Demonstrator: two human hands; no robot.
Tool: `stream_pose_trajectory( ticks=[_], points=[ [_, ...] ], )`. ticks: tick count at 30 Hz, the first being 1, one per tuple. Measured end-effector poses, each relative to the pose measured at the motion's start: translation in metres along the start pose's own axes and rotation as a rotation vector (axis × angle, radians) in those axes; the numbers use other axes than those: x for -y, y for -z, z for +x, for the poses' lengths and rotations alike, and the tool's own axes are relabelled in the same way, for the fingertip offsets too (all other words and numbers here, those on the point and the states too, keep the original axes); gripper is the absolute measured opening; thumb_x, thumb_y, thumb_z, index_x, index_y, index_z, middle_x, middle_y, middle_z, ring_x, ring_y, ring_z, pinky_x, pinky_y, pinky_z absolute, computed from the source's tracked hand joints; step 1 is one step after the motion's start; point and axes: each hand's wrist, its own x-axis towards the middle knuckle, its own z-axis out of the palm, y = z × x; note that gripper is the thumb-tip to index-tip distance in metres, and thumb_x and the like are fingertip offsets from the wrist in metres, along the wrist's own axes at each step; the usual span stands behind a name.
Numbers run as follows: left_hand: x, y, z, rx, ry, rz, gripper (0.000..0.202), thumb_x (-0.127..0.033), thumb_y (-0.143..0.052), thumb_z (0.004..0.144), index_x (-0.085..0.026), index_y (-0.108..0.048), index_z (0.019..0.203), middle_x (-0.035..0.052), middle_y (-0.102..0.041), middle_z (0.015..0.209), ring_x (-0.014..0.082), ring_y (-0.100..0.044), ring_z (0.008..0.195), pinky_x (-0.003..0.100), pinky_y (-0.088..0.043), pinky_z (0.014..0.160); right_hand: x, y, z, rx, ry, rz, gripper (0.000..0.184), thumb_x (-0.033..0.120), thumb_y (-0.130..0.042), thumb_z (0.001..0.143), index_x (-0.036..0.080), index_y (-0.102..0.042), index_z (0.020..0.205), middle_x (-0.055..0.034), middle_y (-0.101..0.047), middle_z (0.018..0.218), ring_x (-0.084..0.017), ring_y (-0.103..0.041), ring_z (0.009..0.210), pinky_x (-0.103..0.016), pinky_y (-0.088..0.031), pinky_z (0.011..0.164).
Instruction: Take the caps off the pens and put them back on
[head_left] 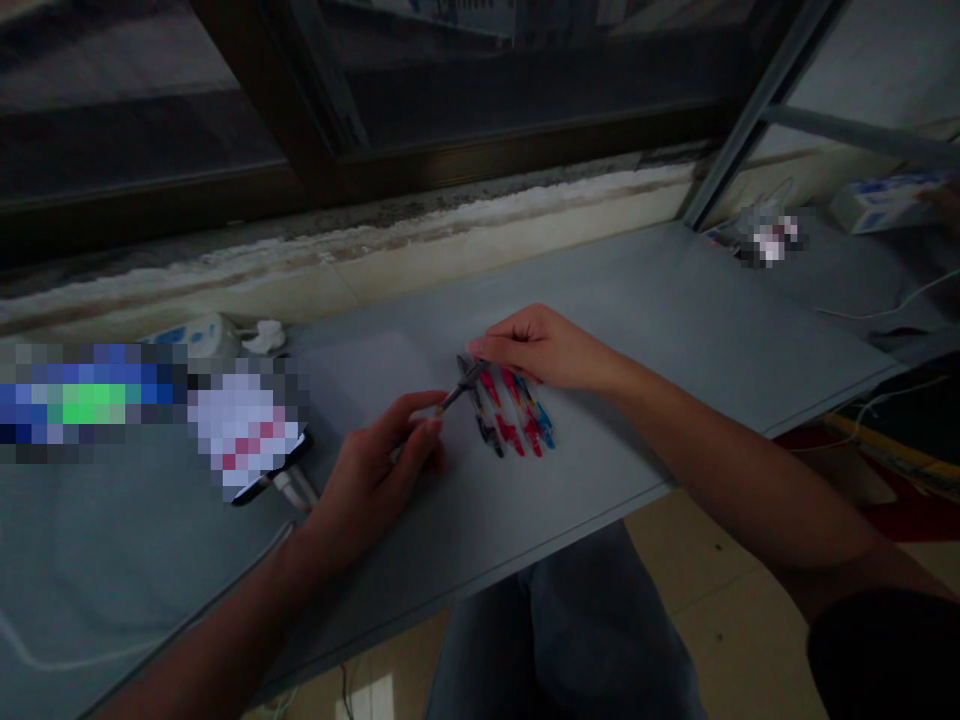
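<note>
Between my two hands a dark pen (pixel 462 385) is held at a slant above the table. My left hand (pixel 390 440) pinches its lower left end between thumb and fingers. The fingertips of my right hand (pixel 536 345) close on its upper right end. Just under and beyond it, several pens lie side by side on the table: a black pen (pixel 489 435), red pens (pixel 510 435) and a blue pen (pixel 547 430). My right hand partly covers their far ends.
The grey table (pixel 420 540) runs along a wall under a window. To the left are a blurred-out phone-like device (pixel 247 430) with a cable, and a white power strip (pixel 199 335) with a plug. A metal post (pixel 742 140) and a box (pixel 885 200) stand at the right.
</note>
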Motion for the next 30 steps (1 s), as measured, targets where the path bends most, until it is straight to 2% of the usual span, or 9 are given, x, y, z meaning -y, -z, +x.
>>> stream_pose_trajectory(
  ticks=[3, 5, 8, 12, 18, 22, 25, 27, 30],
  points=[
    [-0.002, 0.000, -0.004, 0.074, -0.201, -0.011, 0.054, -0.034, -0.058, 0.103, -0.023, -0.041, 0.153, 0.0011, -0.072, 0.091, 0.0143, -0.068, 0.078, 0.025, -0.055, 0.077, -0.002, -0.002, 0.002, -0.072, -0.051, 0.080, 0.055, 0.058, -0.066, 0.094, 0.018, -0.051, 0.060, 0.0053, -0.049, 0.047, -0.006, -0.039, 0.044, -0.023, -0.031, 0.049],
    [-0.004, -0.001, -0.006, 0.174, -0.332, 0.029, 0.052, -0.029, -0.065, 0.099, -0.024, -0.049, 0.149, 0.0048, -0.073, 0.102, 0.0157, -0.070, 0.088, 0.026, -0.056, 0.082, -0.003, -0.002, 0.003, -0.095, -0.066, 0.123, 0.053, 0.058, -0.069, 0.092, 0.017, -0.053, 0.062, 0.0043, -0.054, 0.049, -0.007, -0.044, 0.045, -0.022, -0.035, 0.050],
    [-0.008, -0.004, -0.006, 0.256, -0.414, 0.086, 0.031, -0.021, -0.062, 0.101, -0.025, -0.064, 0.132, 0.0059, -0.073, 0.108, 0.0152, -0.071, 0.093, 0.024, -0.057, 0.082, -0.004, -0.005, 0.003, -0.074, -0.070, 0.133, 0.053, 0.058, -0.073, 0.088, 0.017, -0.052, 0.060, 0.0042, -0.055, 0.050, -0.006, -0.044, 0.045, -0.021, -0.035, 0.047],
    [-0.011, -0.006, -0.005, 0.260, -0.434, 0.081, 0.019, -0.018, -0.058, 0.104, -0.021, -0.072, 0.117, 0.0043, -0.076, 0.100, 0.0139, -0.073, 0.088, 0.023, -0.058, 0.080, -0.003, -0.010, 0.002, -0.019, -0.091, 0.122, 0.052, 0.057, -0.074, 0.088, 0.017, -0.051, 0.062, 0.0052, -0.055, 0.049, -0.006, -0.043, 0.042, -0.021, -0.033, 0.044],
    [-0.013, -0.006, -0.007, 0.303, -0.357, 0.046, 0.022, -0.019, -0.059, 0.101, -0.022, -0.075, 0.117, 0.0062, -0.079, 0.103, 0.0169, -0.075, 0.089, 0.028, -0.061, 0.080, -0.003, -0.012, 0.002, 0.023, -0.093, 0.101, 0.050, 0.055, -0.073, 0.089, 0.017, -0.053, 0.063, 0.0057, -0.053, 0.051, -0.005, -0.042, 0.044, -0.021, -0.031, 0.045],
    [-0.014, -0.006, -0.007, 0.298, -0.346, 0.030, 0.021, -0.017, -0.057, 0.101, -0.022, -0.076, 0.110, 0.0049, -0.079, 0.098, 0.0160, -0.075, 0.084, 0.028, -0.062, 0.077, -0.004, -0.012, 0.003, 0.029, -0.111, 0.086, 0.052, 0.058, -0.072, 0.089, 0.017, -0.052, 0.063, 0.0047, -0.054, 0.053, -0.006, -0.044, 0.046, -0.021, -0.032, 0.046],
    [-0.015, -0.005, -0.008, 0.283, -0.339, 0.005, 0.019, -0.018, -0.063, 0.099, -0.023, -0.076, 0.111, 0.0042, -0.079, 0.100, 0.0154, -0.076, 0.086, 0.026, -0.062, 0.076, -0.005, -0.012, 0.003, 0.028, -0.112, 0.087, 0.051, 0.059, -0.072, 0.087, 0.017, -0.053, 0.065, 0.0053, -0.054, 0.053, -0.006, -0.043, 0.046, -0.021, -0.032, 0.047],
    [-0.016, -0.005, -0.008, 0.292, -0.346, -0.023, 0.017, -0.019, -0.068, 0.096, -0.023, -0.076, 0.111, 0.0041, -0.079, 0.100, 0.0153, -0.076, 0.087, 0.025, -0.061, 0.077, -0.004, -0.012, 0.003, 0.057, -0.103, 0.090, 0.049, 0.058, -0.072, 0.087, 0.017, -0.055, 0.066, 0.0056, -0.054, 0.054, -0.006, -0.043, 0.046, -0.021, -0.032, 0.048],
    [-0.016, -0.004, -0.008, 0.309, -0.360, -0.027, 0.015, -0.017, -0.065, 0.098, -0.022, -0.076, 0.108, 0.0029, -0.078, 0.096, 0.0143, -0.075, 0.085, 0.025, -0.060, 0.077, -0.002, -0.011, 0.002, 0.093, -0.100, 0.087, 0.045, 0.054, -0.073, 0.087, 0.017, -0.056, 0.069, 0.0046, -0.058, 0.056, -0.006, -0.045, 0.048, -0.021, -0.034, 0.049]
  ],
)
